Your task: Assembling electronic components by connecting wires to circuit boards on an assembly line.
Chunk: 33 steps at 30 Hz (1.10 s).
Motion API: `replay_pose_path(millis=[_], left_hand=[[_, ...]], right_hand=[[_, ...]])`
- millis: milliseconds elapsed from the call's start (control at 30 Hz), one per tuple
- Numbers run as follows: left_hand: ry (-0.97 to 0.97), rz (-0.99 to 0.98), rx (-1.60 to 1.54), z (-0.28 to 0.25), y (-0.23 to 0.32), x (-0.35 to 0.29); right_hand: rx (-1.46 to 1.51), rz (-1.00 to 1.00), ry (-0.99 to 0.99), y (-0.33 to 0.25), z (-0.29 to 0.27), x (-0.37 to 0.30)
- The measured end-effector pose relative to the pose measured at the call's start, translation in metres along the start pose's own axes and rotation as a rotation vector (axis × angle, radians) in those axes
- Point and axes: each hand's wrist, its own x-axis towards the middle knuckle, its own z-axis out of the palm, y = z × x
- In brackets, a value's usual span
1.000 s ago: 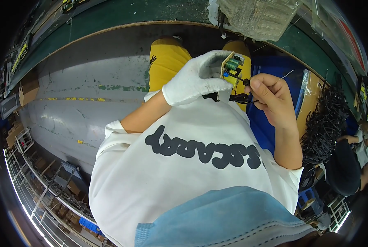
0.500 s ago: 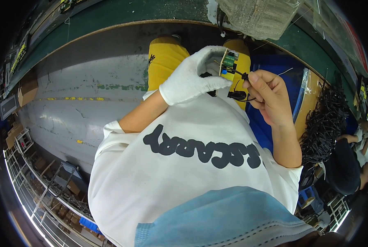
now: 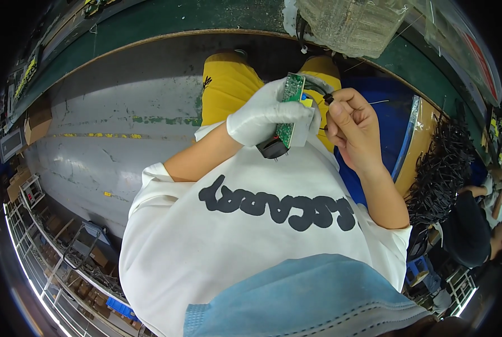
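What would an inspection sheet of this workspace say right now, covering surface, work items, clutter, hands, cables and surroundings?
Surface: green worktop with a brown edge across the top of the view.
Work items: green rectangular circuit board, held above the lap; a black block-shaped part at its lower end.
Clutter: greyish translucent plastic item at the worktop's right.
Hands: white-gloved left hand grips the board; bare right hand pinches a thin black cable.
Cables: pinched one near the board; tangled black cable heap at right.
Surroundings: grey floor, brown cardboard box at left, another person in dark clothing at right.
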Motion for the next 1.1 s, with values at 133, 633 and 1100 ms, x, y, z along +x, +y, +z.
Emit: replay_pose_path(millis=[133, 633, 1100], left_hand=[[0.063, 0.089, -0.164, 0.009, -0.008, 0.005], [0.082, 0.123, -0.133, 0.013, -0.003, 0.013], [0.294, 0.274, 0.232, 0.020, 0.020, 0.021]], right_hand=[[0.087, 0.008, -0.012, -0.002, 0.002, 0.002], [-0.190, -0.165, 0.081, -0.003, -0.001, 0.002], [-1.093, -0.499, 0.106, -0.060, 0.001, -0.002]])
